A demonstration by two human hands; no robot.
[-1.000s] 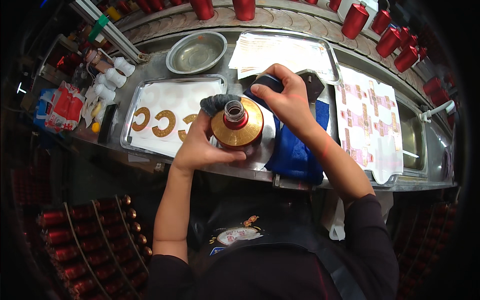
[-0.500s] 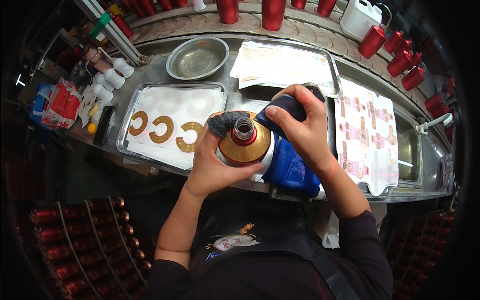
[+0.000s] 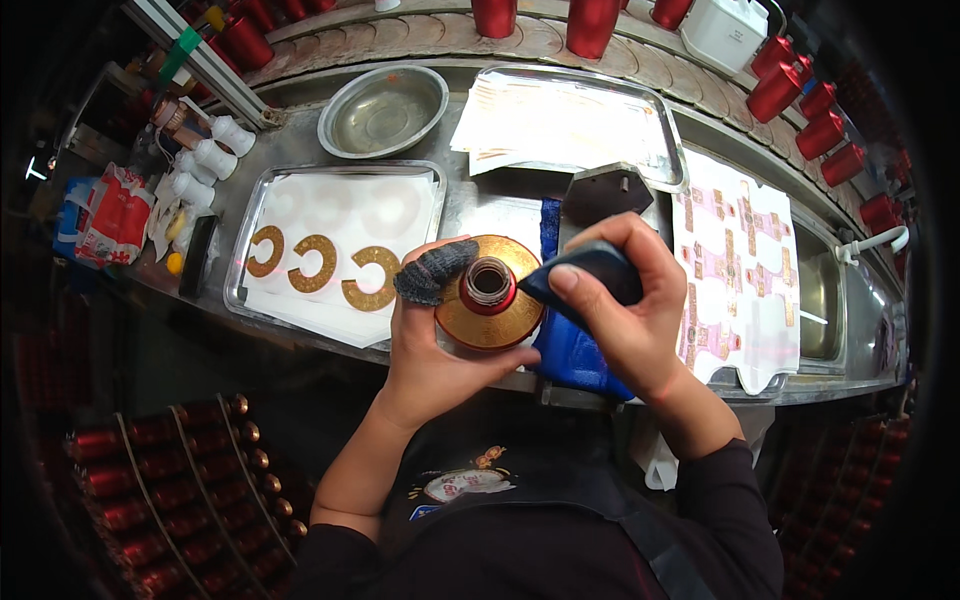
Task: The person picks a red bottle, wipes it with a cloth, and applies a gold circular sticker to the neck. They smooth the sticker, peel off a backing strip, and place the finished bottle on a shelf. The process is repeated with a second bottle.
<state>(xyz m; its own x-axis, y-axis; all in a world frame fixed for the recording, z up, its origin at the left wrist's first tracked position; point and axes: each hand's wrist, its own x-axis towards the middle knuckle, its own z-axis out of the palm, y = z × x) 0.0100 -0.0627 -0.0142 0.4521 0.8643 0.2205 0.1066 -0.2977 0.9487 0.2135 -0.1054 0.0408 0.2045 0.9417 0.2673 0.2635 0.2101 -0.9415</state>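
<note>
Your left hand (image 3: 430, 345) is wrapped around the gold-shouldered bottle (image 3: 490, 305) from its left side and underneath, holding it just above the near edge of the surface (image 3: 480, 205), with the open red neck pointing up at you. One finger wears a dark knitted cot (image 3: 432, 272) that lies across the gold shoulder. Your right hand (image 3: 620, 305) is clenched on a folded dark blue cloth (image 3: 590, 275), its corner pressed against the right side of the shoulder beside the neck.

Judging by its look, the bottle is glazed ceramic or glass — hard, smooth, probably weighty and breakable if it slips off that edge. The round body gives little purchase, so the grip from below with the thumb wrapped over seems the safest hold; the knitted cot adds friction on the slick gold foil. The cloth is soft and will fold wherever you squeeze it.

To the left of the bottle a steel tray (image 3: 245, 260) holds three gold C-shaped labels (image 3: 320, 265) on white paper. A round steel bowl (image 3: 385, 108) sits at the far edge, another tray of sheets (image 3: 570, 120) beside it, and printed label sheets (image 3: 730, 270) lie towards the right end. Red bottles (image 3: 800, 95) line the far right.
</note>
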